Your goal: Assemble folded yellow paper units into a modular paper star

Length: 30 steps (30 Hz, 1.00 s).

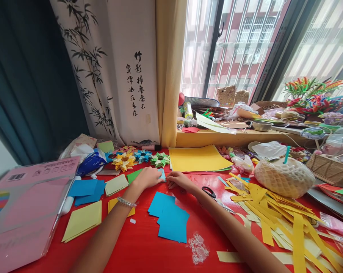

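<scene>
My left hand (149, 176), with a beaded bracelet at the wrist, is closed on a small piece of light blue paper (162, 174). Right beside it, my right hand (179, 180) has its fingers curled together near the paper's edge; what they hold, if anything, is hidden. Nearer to me lie overlapping blue paper squares (173, 222). Around my left forearm are pale yellow squares (83, 222), more blue squares (87, 191), and a green sheet (133, 175) partly under the hand. Black-handled scissors (209, 192) lie partly behind my right forearm.
Folded paper stars (143, 156) and a yellow sheet stack (198, 158) stand behind my hands. Yellow paper strips (273, 212) and a net-wrapped round object with a straw (283, 176) are at right. A pink paper pack (32, 216) lies left. Clutter fills the windowsill (245, 138).
</scene>
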Each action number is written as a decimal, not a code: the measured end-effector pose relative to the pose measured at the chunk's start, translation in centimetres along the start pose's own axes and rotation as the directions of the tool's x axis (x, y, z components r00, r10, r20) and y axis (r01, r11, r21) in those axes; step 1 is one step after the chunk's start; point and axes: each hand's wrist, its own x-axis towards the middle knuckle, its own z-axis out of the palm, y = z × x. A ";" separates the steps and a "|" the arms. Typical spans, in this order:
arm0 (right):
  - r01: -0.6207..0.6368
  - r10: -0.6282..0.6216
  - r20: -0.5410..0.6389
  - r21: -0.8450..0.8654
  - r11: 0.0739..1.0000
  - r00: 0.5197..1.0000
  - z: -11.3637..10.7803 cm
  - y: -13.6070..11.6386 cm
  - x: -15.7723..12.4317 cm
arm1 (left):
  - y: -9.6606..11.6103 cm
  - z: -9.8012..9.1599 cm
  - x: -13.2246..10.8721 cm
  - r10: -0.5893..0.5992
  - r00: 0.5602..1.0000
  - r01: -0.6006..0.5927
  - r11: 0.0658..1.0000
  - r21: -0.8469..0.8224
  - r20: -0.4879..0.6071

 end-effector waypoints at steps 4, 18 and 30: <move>-0.004 0.004 -0.003 -0.004 1.000 1.000 0.1 -0.4 -0.2 | 0.0 0.0 0.1 0.000 1.000 0.000 1.000 0.003 0.004; -0.007 0.007 -0.005 0.004 1.000 1.000 0.2 -0.7 -0.6 | 0.2 0.0 -0.1 0.013 1.000 -0.013 1.000 0.021 -0.013; -0.018 0.018 0.002 0.011 1.000 1.000 0.1 -1.0 -0.8 | 0.6 0.1 0.0 0.025 0.999 -0.024 0.999 0.036 -0.046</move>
